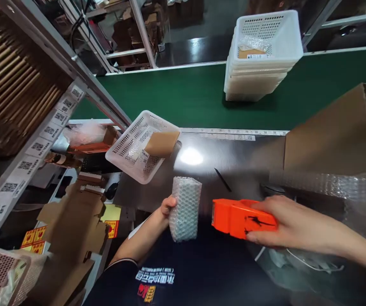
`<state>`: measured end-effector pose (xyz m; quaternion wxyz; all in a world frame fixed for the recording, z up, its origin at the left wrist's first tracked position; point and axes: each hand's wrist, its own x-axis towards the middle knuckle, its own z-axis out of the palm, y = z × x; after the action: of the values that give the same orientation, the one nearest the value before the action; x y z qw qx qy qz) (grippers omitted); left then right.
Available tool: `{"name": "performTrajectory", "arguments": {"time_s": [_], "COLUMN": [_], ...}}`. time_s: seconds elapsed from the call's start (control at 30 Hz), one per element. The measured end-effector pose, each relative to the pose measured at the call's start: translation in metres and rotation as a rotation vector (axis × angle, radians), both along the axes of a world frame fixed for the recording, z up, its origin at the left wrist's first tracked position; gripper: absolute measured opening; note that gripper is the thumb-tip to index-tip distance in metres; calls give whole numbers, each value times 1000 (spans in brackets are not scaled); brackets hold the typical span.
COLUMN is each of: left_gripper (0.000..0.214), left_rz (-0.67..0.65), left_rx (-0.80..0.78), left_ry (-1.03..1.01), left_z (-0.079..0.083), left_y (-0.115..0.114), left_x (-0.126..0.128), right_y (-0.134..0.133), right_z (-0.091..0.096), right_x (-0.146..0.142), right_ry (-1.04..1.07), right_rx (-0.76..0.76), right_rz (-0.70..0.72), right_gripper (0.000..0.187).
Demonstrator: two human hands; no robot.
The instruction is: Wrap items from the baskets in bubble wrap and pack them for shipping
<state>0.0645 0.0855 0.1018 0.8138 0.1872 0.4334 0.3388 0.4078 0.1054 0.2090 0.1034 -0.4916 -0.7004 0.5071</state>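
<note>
My left hand [167, 207] is closed round the left side of a bubble-wrapped package [185, 210], held upright close to my body. What is inside the wrap cannot be made out. To its right, my right hand [274, 223] grips an orange tape dispenser [234, 216], whose front end points at the package with a gap between them. Beyond my left hand, a white perforated basket [128, 146] sits tilted at the table's edge with a flat brown cardboard piece [162, 143] in it. A thin black strip [223, 179] lies on the metal table.
A stack of white baskets [256, 80] stands on the green conveyor belt [189, 95]. At right are an open cardboard box [330, 131] and bubble wrap [339, 185]. Cardboard sheets [13, 80] fill a rack at left, above an open carton [71, 221] and a pink basket [2, 272].
</note>
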Motion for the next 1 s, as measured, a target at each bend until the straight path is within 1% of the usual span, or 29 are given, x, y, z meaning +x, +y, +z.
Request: {"name": "performTrajectory", "arguments": {"time_s": [0.03,0.07,0.1,0.17,0.2,0.27,0.3,0.33,0.37,0.43,0.47,0.5,0.57,0.63,0.67,0.73,0.77,0.8,0.83,0.87,0.93,0.97,1.0], "left_gripper": [78,77,75,69,65,61,62,65,68,77,83,88,93,93,93,94,94,93,92,92,90,88,86], "left_rz": [-18,-23,-18,8,29,52,56,51,40,38,48,60,79,95,109,144,158,167,173,177,199,222,248], "left_rx": [32,76,131,217,224,165,119,75,42,31,42,58,89,109,125,164,174,170,154,126,55,20,-9], "left_ry": [-4,17,58,173,217,228,200,166,136,82,52,20,-36,-65,-73,-80,-81,-82,-85,-88,-83,-75,-64], "left_z": [2,4,4,1,-2,-10,-14,-17,-19,-20,-19,-17,-11,-9,-10,-15,-20,-25,-30,-35,-44,-47,-50], "left_y": [6,12,18,26,28,29,28,27,27,28,30,33,39,44,45,47,48,49,50,51,53,54,55], "left_x": [5,11,19,32,38,44,45,46,47,49,50,52,55,54,53,51,50,49,49,49,50,50,51], "right_y": [0,1,1,3,5,15,22,32,43,67,79,89,102,100,93,68,52,36,20,7,-8,-9,-8], "right_z": [-5,-11,-18,-39,-52,-82,-98,-114,-131,-159,-171,-180,-192,-196,-195,-188,-184,-180,-176,-172,-169,-170,-171], "right_x": [-6,-14,-25,-47,-56,-66,-67,-64,-59,-45,-37,-30,-21,-26,-35,-63,-81,-99,-116,-131,-146,-147,-145], "right_ry": [-91,-198,-307,-500,-590,-705,-738,-755,-766,-776,-782,-779,-749,-631,-513,-144,81,305,482,601,769,831,881], "right_rx": [17,47,95,226,277,303,280,248,219,206,200,186,128,129,153,237,272,305,305,269,141,59,-12], "right_rz": [109,173,185,102,53,-10,-29,-48,-86,-218,-298,-367,-472,-597,-675,-820,-853,-853,-803,-714,-578,-566,-599], "right_gripper": [29,30,32,33,29,16,14,17,22,41,48,52,49,48,53,64,69,72,74,75,79,81,83]}}
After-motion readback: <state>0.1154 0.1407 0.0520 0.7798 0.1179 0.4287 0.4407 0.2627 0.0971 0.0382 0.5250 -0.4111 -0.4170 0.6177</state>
